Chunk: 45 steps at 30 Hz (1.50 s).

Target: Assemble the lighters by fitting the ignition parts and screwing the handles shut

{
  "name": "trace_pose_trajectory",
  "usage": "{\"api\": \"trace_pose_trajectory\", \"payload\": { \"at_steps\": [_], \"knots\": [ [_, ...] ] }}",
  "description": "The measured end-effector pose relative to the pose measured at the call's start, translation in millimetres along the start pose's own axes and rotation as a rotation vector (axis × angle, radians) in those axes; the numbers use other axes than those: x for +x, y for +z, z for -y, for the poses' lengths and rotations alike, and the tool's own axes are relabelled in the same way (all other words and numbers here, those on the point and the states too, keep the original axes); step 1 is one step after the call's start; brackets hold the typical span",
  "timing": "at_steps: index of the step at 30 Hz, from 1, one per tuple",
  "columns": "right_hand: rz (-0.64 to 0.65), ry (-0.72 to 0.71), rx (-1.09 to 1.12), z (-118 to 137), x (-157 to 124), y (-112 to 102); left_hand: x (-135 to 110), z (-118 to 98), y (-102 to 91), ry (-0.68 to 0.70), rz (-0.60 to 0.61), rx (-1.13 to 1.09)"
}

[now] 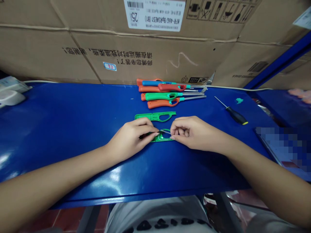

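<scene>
A green plastic lighter shell half point(162, 136) lies on the blue table point(73, 129) between my hands. My left hand point(132, 137) has its fingers closed on the shell's left end. Curled into a pinch, my right hand point(191, 132) grips the shell's right end and a thin metal piece point(165, 131) over the trigger loop. A second green shell half point(156, 116) lies flat just behind them, touching neither hand.
A stack of orange, green and blue long-nosed lighters point(167, 92) lies at the back. A black-handled screwdriver point(234, 113) rests to the right, near a small teal part point(239, 100). Cardboard boxes point(150, 42) wall off the rear. White objects point(11, 94) sit far left.
</scene>
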State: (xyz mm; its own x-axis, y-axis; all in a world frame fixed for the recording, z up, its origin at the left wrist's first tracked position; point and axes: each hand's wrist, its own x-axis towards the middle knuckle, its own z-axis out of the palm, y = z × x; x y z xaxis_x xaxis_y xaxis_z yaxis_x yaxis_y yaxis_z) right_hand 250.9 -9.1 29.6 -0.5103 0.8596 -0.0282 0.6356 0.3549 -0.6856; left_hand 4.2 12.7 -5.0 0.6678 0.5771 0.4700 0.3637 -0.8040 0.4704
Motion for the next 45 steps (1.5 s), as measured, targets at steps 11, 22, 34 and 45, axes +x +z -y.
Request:
{"api": "trace_pose_trajectory", "payload": {
  "at_steps": [11, 22, 34, 45],
  "knots": [
    [-0.109, -0.135, -0.196, -3.6, 3.3, 12.4, -0.6, -0.5, -1.0, 0.001, 0.010, -0.056],
    [-0.132, -0.157, -0.322, -4.2, 4.1, 27.4, -1.1, -1.0, -3.4, -0.012, 0.068, -0.019],
    [-0.076, -0.139, -0.453, -0.5, -0.1, 23.1, -3.9, -7.3, -9.2, -0.003, 0.123, 0.014],
    [-0.005, -0.078, -0.447, 4.6, -2.9, 16.8, -4.7, -7.2, -8.1, 0.046, 0.199, 0.101]
  ]
}}
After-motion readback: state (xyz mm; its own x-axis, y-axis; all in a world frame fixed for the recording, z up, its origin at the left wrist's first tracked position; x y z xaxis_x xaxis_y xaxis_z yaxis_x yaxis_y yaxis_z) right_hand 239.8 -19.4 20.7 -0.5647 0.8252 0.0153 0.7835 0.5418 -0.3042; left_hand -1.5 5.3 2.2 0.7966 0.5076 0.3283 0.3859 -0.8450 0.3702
